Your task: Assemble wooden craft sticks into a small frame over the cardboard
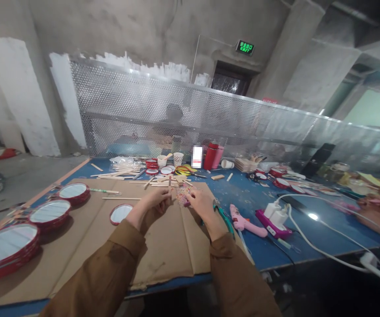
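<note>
My left hand [155,204] is closed around a short, flat wooden stick [169,182] that points upward. Beside it, my right hand [203,206] has its fingertips pinched at the edge of a heap of tiny multicoloured pieces [182,193]. What those fingertips hold, if anything, is too small to tell. Under both hands lies a sheet of brown cardboard [163,251]. A small round red-rimmed drum [121,214] with a white top rests left of my left hand. Loose light wooden sticks [126,169] are piled behind.
Larger red drums [49,211] line the cardboard's left side. At right are a pink glue gun [246,223], a purple power strip [272,224] and white cables [312,253]. Red bottles [211,155] and paper cups [178,159] stand behind. Another person's hands [379,211] are far right.
</note>
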`<action>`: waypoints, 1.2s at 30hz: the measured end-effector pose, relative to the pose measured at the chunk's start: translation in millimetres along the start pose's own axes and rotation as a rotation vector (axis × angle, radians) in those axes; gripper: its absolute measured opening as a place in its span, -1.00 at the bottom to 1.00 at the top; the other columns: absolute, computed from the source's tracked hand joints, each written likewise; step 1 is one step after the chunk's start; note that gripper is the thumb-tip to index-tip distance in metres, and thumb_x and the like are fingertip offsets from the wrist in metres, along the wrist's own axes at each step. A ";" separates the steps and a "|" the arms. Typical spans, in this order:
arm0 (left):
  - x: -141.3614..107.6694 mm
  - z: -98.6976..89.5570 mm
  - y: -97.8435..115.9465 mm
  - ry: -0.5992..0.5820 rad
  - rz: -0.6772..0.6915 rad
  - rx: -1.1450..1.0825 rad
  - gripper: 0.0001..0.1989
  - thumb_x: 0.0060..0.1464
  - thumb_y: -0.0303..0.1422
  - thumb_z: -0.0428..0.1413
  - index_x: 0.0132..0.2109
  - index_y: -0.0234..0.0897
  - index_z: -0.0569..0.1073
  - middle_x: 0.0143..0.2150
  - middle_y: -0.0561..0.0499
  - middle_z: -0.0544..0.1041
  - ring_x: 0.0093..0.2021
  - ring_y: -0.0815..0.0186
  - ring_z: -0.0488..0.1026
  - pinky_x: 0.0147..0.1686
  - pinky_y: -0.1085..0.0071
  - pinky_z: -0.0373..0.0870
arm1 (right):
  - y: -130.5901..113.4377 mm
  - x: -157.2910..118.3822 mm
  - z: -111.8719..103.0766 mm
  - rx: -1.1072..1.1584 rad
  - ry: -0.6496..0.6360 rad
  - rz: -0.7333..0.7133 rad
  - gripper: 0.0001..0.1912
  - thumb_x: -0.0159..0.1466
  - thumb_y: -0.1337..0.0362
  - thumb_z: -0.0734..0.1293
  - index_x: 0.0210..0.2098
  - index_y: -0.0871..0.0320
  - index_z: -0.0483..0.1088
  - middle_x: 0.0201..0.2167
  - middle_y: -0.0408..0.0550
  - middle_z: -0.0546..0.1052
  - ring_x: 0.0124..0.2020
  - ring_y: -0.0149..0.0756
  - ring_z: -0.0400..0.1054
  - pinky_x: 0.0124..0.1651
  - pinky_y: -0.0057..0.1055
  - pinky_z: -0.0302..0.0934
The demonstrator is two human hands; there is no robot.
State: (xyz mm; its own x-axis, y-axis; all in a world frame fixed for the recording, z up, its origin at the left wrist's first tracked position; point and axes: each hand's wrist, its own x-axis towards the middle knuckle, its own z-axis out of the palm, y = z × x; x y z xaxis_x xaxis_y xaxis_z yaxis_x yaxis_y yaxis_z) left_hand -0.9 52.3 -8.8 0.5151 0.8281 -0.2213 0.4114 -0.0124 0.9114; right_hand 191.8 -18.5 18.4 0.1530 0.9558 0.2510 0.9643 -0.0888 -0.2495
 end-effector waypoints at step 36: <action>5.6 16.1 -15.8 -0.119 -0.082 -0.324 -0.84 0.12 -0.30 0.16 -0.35 -0.27 0.38 -0.55 0.06 0.44 -0.66 0.40 0.36 -0.65 0.53 0.27 | -87.2 250.7 92.6 1.122 0.060 0.374 -0.79 0.09 0.35 0.42 -0.59 0.11 0.32 -0.77 -0.25 0.31 -0.67 -0.38 0.26 -0.58 -0.51 0.11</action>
State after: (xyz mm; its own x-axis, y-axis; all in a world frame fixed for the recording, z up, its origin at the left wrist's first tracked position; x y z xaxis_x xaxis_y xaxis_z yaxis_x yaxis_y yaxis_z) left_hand 7.6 48.1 -30.0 0.5823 0.7472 -0.3202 0.2051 0.2461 0.9473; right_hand 126.0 254.9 16.5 0.4241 0.9053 0.0240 0.1333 -0.0362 -0.9904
